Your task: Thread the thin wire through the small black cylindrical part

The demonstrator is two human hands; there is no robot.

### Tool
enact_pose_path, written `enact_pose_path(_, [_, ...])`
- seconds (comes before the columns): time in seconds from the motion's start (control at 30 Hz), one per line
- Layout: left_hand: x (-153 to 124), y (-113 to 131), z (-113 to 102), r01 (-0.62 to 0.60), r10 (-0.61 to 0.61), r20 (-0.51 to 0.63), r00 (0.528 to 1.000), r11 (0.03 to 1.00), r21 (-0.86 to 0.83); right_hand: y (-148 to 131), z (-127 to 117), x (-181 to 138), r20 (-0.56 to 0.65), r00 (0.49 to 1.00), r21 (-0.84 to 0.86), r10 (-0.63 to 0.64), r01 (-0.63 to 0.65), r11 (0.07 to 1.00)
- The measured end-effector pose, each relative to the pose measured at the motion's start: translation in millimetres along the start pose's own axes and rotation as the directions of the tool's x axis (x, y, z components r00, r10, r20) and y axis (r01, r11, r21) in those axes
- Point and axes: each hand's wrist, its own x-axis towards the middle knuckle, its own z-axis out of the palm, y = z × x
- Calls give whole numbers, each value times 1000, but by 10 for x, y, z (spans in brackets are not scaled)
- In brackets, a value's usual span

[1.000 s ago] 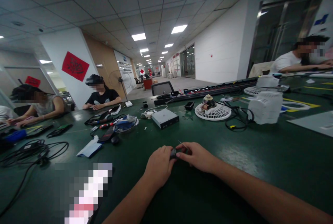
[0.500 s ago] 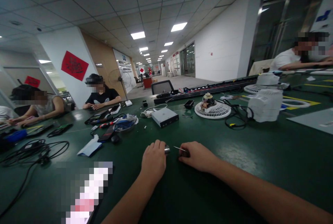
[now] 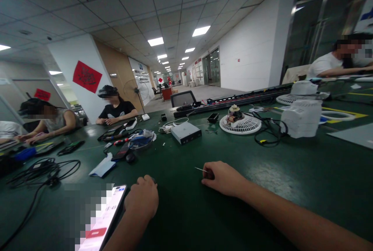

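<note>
Two bare hands work over one broad, smooth, dark green tabletop point(image 3: 180, 220). The right hand point(image 3: 220, 178) is closed, thumb and fingers pinching one thin, straight, silver-coloured metal rod point(image 3: 200, 169) that points left; its other end is hidden inside the fist. The left hand point(image 3: 142, 196), well apart from the right, is palm down with curled fingers. The edge of one small dark piece point(image 3: 154, 180) shows at its fingertips; the rest is covered, so whether the hand grips it cannot be told. Just beside that forearm lies one flat phone with a lit, glossy screen point(image 3: 109, 214), partly pixelated.

Farther out stand one grey metal box with a black front point(image 3: 186, 132) and one small open black rectangular tray point(image 3: 213, 117). To their right are two round, slatted white plastic grilles; the nearer grille point(image 3: 240, 126) carries a bare motor-like mechanism. Two bulky white plastic housings follow, the nearer housing point(image 3: 302, 118) ribbed and rounded at its corners. There are two tangles of black cable, the larger tangle point(image 3: 43, 169) at far left. One soft, creased pale blue sheet point(image 3: 102, 166) lies near one rounded black mouse point(image 3: 130, 158). Several people sit around the table.
</note>
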Motion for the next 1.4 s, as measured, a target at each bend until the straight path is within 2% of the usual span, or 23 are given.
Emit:
enact_pose_path(0.13, [-189, -140, 8, 93, -93, 2, 996, 995, 33, 36, 23, 16, -8, 1000, 6, -16, 17, 1000])
enact_pose_path(0.3, [-291, -280, 7, 94, -95, 21, 995, 995, 17, 48, 20, 19, 2, 1000, 20, -24, 24, 1000])
enact_pose_path(0.5, [-157, -498, 86, 111, -111, 1, 994, 994, -23, 6, -5, 6, 9, 1000, -1, -12, 12, 1000])
enact_pose_path(0.73, [117, -602, 87, 164, -164, 14, 986, 985, 49, -3, -10, -1, 0, 1000, -27, -31, 31, 999])
enact_pose_path(0.83, [182, -441, 16, 103, -103, -1, 995, 990, 92, -15, -2, -5, -23, 998, -52, -60, 59, 997])
enact_pose_path(0.93, [177, -61, -81, -50, 70, -136, 988, 988, 145, -27, 14, -6, -46, 995, -99, -89, 84, 992])
enact_pose_path(1.0, [147, 266, -116, -170, 197, -219, 956, 976, 137, -25, 27, -1, -57, 994, -119, -95, 88, 989])
enact_pose_path(1.13, [100, 789, -21, -374, 364, -261, 894, 927, 14, 7, 59, 23, -106, 991, -115, -80, 67, 991])
enact_pose_path(1.23, [117, 886, 133, -413, 360, -260, 896, 890, -193, 35, 72, 41, -99, 994, -103, -48, 38, 994])
enact_pose_path(1.4, [153, 737, 230, -410, 334, -240, 912, 772, -486, 54, 61, 56, -139, 988, 16, -60, 63, 998])
